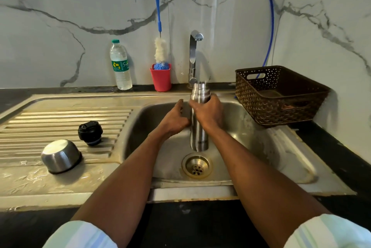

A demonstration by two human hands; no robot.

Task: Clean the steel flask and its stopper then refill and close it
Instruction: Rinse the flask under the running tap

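The tall cylindrical brushed-steel flask (198,125) stands upright over the basin of the stainless-steel sink (261,133), its base hanging just above the round brass-coloured drain strainer (197,166). Its body is slim and shiny, with a small dark marking near the bottom; the stepped, threaded neck at the top is uncapped and slightly blurred. The right hand (208,111) wraps its fingers around the flask just below the neck, clamped on it. The left hand (173,120) lies beside the flask's left side, fingers extended and relaxed towards the steel; whether it touches cannot be told.

On the ribbed draining board sit one black round plastic stopper (90,133) and one upturned steel cup lid (60,156), near each other but apart. Along the back edge stand one clear plastic water bottle with a green cap (120,65), one red plastic cup (161,77) holding one blue-handled bottle brush (159,47), and one chrome tap (193,57). One brown woven plastic basket (281,95) sits to the sink's right.
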